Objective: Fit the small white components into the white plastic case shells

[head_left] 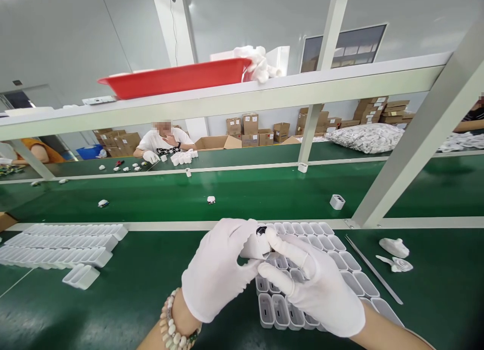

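Observation:
Both of my hands wear white gloves and meet over the near bench. My left hand [223, 269] is closed around a small white plastic housing [255, 246]. The fingertips of my right hand [310, 279] press on that housing's right side and top, by a small black part [261, 230] at its upper end. The gloves hide much of the housing. Beneath and behind my right hand stand rows of open, hollow white plastic housings [266, 309], some showing a dark slot at the bottom.
More white housings [56, 246] lie in rows at left. Metal tweezers [374, 269] and crumpled white pieces [394, 247] lie at right. A green conveyor belt [249, 203] carries scattered white parts. A slanted post [408, 123] and a shelf with a red tray [177, 77] frame the view. A co-worker [166, 140] sits opposite.

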`<control>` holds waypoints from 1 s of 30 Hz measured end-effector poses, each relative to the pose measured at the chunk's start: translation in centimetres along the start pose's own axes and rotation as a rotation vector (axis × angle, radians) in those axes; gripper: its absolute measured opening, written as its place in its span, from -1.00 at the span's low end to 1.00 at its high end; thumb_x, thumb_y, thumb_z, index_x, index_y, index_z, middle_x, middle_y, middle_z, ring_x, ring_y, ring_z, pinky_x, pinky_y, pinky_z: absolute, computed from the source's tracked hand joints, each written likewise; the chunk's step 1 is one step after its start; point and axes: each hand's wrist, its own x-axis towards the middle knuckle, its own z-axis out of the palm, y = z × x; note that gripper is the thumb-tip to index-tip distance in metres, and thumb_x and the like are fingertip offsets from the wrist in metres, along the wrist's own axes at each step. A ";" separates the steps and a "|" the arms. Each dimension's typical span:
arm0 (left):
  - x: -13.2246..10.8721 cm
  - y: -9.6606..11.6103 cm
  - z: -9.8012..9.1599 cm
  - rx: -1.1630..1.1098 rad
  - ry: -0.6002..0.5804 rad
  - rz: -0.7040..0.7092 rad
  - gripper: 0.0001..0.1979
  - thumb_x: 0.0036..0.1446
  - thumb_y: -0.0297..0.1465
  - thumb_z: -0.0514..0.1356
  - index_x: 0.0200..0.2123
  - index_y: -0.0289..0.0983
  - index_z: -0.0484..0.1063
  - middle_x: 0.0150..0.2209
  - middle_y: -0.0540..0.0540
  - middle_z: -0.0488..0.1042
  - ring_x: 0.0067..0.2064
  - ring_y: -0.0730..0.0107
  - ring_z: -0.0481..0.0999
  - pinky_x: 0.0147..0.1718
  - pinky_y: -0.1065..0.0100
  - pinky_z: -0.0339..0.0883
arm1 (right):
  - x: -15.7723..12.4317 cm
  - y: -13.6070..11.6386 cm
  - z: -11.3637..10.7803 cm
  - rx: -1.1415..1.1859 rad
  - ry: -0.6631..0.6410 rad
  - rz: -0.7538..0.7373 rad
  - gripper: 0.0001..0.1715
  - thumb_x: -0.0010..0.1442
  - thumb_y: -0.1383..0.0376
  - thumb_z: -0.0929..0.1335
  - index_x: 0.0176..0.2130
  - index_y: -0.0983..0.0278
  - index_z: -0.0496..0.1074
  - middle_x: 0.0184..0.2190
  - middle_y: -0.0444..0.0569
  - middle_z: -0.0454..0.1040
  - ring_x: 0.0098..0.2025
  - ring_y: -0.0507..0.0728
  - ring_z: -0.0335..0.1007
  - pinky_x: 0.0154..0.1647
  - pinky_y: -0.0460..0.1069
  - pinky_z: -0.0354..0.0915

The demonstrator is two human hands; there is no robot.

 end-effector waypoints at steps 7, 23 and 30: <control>0.2 0.4 0.4 0.003 0.011 0.023 -0.52 -0.04 -0.62 0.26 -0.01 -0.27 0.32 -0.28 -0.11 0.55 -0.26 0.20 0.57 -0.34 0.20 0.55 | 0.1 0.5 0.8 0.004 0.007 -0.008 -0.94 0.25 0.23 0.34 -0.29 0.12 0.43 -0.43 -0.10 0.43 -0.48 0.10 0.36 -0.52 -0.01 0.35; 0.8 0.5 0.1 -0.333 -0.068 -0.003 -0.64 0.08 -0.54 0.26 -0.03 -0.21 0.39 -0.21 -0.07 0.58 -0.15 0.30 0.57 -0.13 0.28 0.49 | -0.1 -0.1 -0.7 0.346 0.018 0.246 -0.87 0.20 0.15 0.37 -0.22 0.12 0.41 -0.29 -0.09 0.53 -0.23 0.16 0.48 -0.16 0.11 0.46; 0.6 0.2 0.8 -0.338 -0.075 0.047 -0.59 0.04 -0.62 0.24 -0.02 -0.22 0.38 -0.28 -0.03 0.56 -0.14 0.32 0.55 -0.08 0.28 0.46 | 0.1 -0.1 -0.4 0.375 0.035 0.254 -0.88 0.14 0.19 0.40 -0.30 0.14 0.38 -0.36 -0.12 0.50 -0.33 0.11 0.46 -0.30 0.03 0.46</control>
